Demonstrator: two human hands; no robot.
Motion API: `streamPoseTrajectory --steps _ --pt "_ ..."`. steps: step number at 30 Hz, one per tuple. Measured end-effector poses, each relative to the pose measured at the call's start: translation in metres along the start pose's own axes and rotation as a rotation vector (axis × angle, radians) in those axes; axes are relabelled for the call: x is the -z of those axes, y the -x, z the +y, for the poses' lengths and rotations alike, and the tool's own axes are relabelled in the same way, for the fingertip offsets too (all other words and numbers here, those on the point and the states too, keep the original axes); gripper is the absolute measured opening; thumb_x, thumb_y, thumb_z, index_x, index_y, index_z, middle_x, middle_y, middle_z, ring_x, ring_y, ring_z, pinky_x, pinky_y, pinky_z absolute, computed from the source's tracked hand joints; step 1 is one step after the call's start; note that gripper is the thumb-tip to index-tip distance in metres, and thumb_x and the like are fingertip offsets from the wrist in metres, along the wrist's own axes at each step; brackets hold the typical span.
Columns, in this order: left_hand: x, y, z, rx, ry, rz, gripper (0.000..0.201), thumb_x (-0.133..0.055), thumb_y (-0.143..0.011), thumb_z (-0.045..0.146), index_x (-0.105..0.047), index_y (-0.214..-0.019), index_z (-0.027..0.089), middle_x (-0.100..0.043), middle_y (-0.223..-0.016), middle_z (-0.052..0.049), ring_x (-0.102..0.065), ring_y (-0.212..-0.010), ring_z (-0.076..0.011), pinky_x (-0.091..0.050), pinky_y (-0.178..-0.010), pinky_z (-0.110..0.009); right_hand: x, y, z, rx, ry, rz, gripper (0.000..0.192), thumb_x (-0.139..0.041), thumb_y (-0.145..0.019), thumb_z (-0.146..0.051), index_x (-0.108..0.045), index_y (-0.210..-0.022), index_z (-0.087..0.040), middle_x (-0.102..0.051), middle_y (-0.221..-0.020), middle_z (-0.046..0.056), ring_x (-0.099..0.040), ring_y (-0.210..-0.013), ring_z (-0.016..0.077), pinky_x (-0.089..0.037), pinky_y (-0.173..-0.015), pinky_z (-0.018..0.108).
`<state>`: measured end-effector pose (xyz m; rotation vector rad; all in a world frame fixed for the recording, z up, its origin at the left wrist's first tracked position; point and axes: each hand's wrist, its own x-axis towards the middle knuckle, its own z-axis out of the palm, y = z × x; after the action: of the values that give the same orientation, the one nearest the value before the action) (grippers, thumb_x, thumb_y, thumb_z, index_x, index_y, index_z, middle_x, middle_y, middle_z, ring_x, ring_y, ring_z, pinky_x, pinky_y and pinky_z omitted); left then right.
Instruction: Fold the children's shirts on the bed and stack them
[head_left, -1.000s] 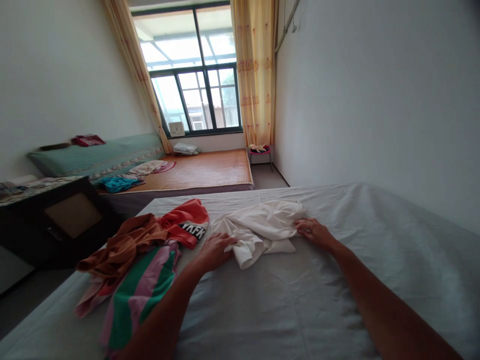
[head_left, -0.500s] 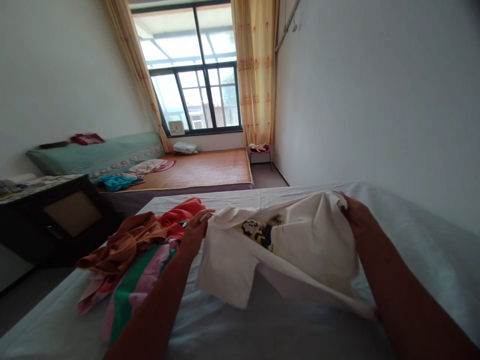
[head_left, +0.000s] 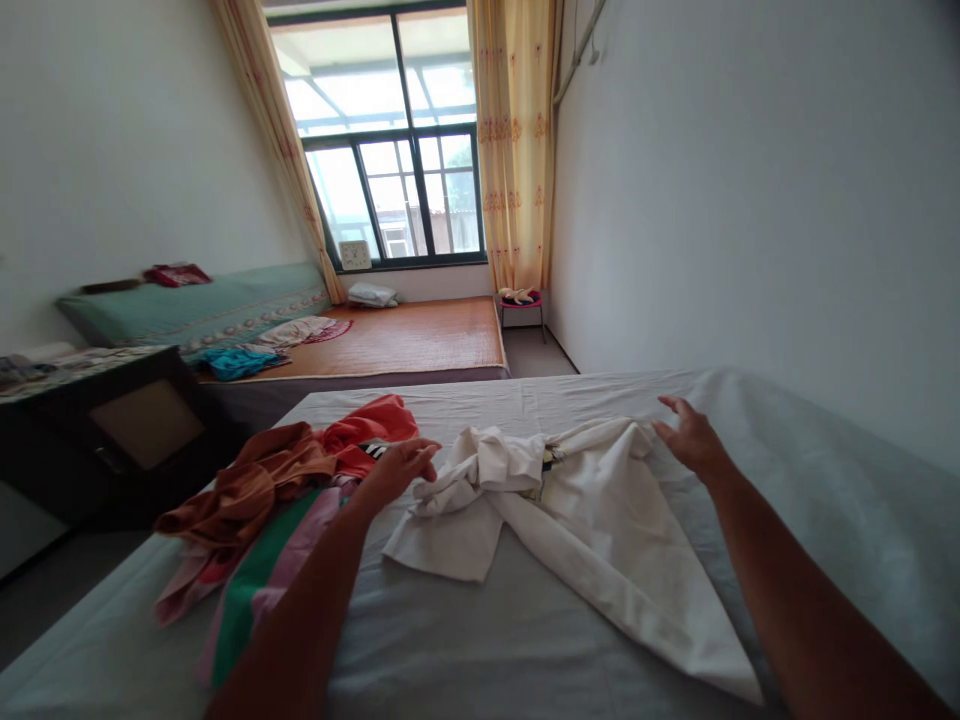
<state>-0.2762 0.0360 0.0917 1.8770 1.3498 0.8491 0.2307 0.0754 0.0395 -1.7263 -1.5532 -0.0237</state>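
Note:
A white T-shirt point(head_left: 600, 520) lies crumpled on the pale bedsheet point(head_left: 435, 640), its upper part bunched and its dark printed picture mostly hidden in folds. My left hand point(head_left: 401, 468) hovers just left of the bunched part, fingers loosely bent and holding nothing. By the shirt's far right corner, my right hand point(head_left: 690, 435) is open with thumb and fingers apart, off the cloth. Left of the shirt, partly behind my left forearm, is a heap of clothes: a brown garment point(head_left: 255, 480), a red one point(head_left: 375, 425) and a green and pink striped one point(head_left: 262, 570).
A dark cabinet point(head_left: 142, 430) stands beyond the bed's left edge. Farther back is another bed with a brown mat point(head_left: 420, 335), with a blue cloth point(head_left: 238, 363) on it. A white wall point(head_left: 750, 200) runs along the right. A small stool point(head_left: 521, 303) stands under the curtain.
Both hands have let go of the white T-shirt, which was held up stretched between them. It has dropped onto the sheet and its upper part has bunched over the print.

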Motion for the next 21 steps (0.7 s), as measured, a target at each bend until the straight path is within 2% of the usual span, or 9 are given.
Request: streamPoseTrajectory --steps 3,5,8,11,13,15,17,19,21 --pt "-0.010 -0.018 -0.007 -0.080 -0.252 0.149 0.038 -0.051 -0.081 0.042 -0.067 -0.103 0.016 -0.071 -0.096 -0.011 -0.065 -0.089 -0.0234 -0.048 -0.083 -0.033 -0.018 0.008 0.006 -0.135 0.103 -0.137 0.058 -0.050 -0.077 -0.043 -0.046 -0.128 -0.015 -0.056 -0.126 0.018 -0.052 -0.116 0.0342 -0.041 -0.096 0.048" --pt "-0.019 -0.033 -0.012 -0.069 -0.381 0.121 0.038 -0.052 -0.080 0.039 -0.064 -0.108 0.016 -0.067 -0.112 -0.013 -0.061 -0.105 -0.0261 -0.043 -0.092 -0.035 -0.030 0.014 0.009 -0.247 0.143 -0.233 0.065 -0.049 -0.077 -0.050 -0.043 -0.132 -0.015 -0.057 -0.123 0.020 -0.054 -0.113 0.0355 -0.042 -0.093 0.050" --pt "-0.036 -0.058 -0.015 0.004 -0.475 0.012 0.045 -0.059 -0.075 0.035 -0.059 -0.115 0.014 -0.060 -0.123 -0.017 -0.055 -0.115 -0.0297 -0.040 -0.095 -0.037 -0.044 0.019 0.006 -0.329 0.176 -0.300 0.075 -0.049 -0.076 -0.054 -0.034 -0.139 -0.016 -0.058 -0.121 0.022 -0.055 -0.111 0.0380 -0.043 -0.088 0.055" --pt "-0.053 -0.074 -0.016 0.017 -0.483 -0.029 0.047 -0.062 -0.072 0.032 -0.059 -0.114 0.014 -0.064 -0.116 -0.016 -0.058 -0.108 -0.0295 -0.044 -0.087 -0.034 -0.047 0.019 -0.005 -0.258 0.153 -0.296 0.074 -0.053 -0.075 -0.044 -0.033 -0.141 -0.018 -0.061 -0.117 0.020 -0.058 -0.107 0.0361 -0.044 -0.086 0.052" --pt "-0.058 -0.079 -0.015 -0.007 -0.471 -0.031 0.037 -0.060 -0.072 0.031 -0.063 -0.106 0.015 -0.069 -0.103 -0.012 -0.062 -0.097 -0.0263 -0.046 -0.080 -0.030 -0.043 0.016 -0.010 -0.125 0.085 -0.318 0.064 -0.054 -0.072 -0.034 -0.044 -0.134 -0.023 -0.066 -0.110 0.013 -0.062 -0.100 0.0306 -0.046 -0.085 0.044" --pt "-0.053 -0.083 -0.011 -0.037 -0.458 -0.035 0.025 -0.059 -0.072 0.027 -0.067 -0.093 0.016 -0.071 -0.088 -0.007 -0.064 -0.086 -0.0228 -0.046 -0.074 -0.028 -0.033 0.009 -0.010 0.008 -0.011 -0.352 0.049 -0.054 -0.069 -0.029 -0.060 -0.118 -0.027 -0.070 -0.098 0.005 -0.064 -0.090 0.0250 -0.048 -0.081 0.036" --pt "-0.039 -0.089 -0.004 -0.063 -0.442 -0.022 0.017 -0.058 -0.073 0.023 -0.068 -0.084 0.015 -0.070 -0.079 -0.003 -0.063 -0.079 -0.0200 -0.046 -0.071 -0.026 -0.019 -0.004 -0.005 0.054 -0.117 -0.336 0.039 -0.053 -0.068 -0.028 -0.067 -0.104 -0.026 -0.071 -0.087 0.001 -0.064 -0.080 0.0212 -0.049 -0.073 0.031" --pt "-0.018 -0.099 0.007 -0.081 -0.415 0.033 0.017 -0.055 -0.079 0.023 -0.068 -0.086 0.015 -0.069 -0.083 -0.002 -0.062 -0.081 -0.0191 -0.047 -0.073 -0.027 -0.005 -0.022 0.000 0.019 -0.185 -0.245 0.038 -0.051 -0.068 -0.030 -0.068 -0.101 -0.023 -0.071 -0.081 0.001 -0.063 -0.072 0.0193 -0.049 -0.066 0.029" --pt "0.003 -0.110 0.020 -0.097 -0.337 0.155 0.022 -0.053 -0.086 0.028 -0.065 -0.099 0.014 -0.066 -0.098 -0.004 -0.061 -0.090 -0.0208 -0.049 -0.079 -0.032 0.005 -0.045 0.000 -0.036 -0.189 -0.120 0.038 -0.051 -0.068 -0.030 -0.068 -0.102 -0.022 -0.071 -0.081 0.002 -0.061 -0.069 0.0190 -0.048 -0.063 0.029"
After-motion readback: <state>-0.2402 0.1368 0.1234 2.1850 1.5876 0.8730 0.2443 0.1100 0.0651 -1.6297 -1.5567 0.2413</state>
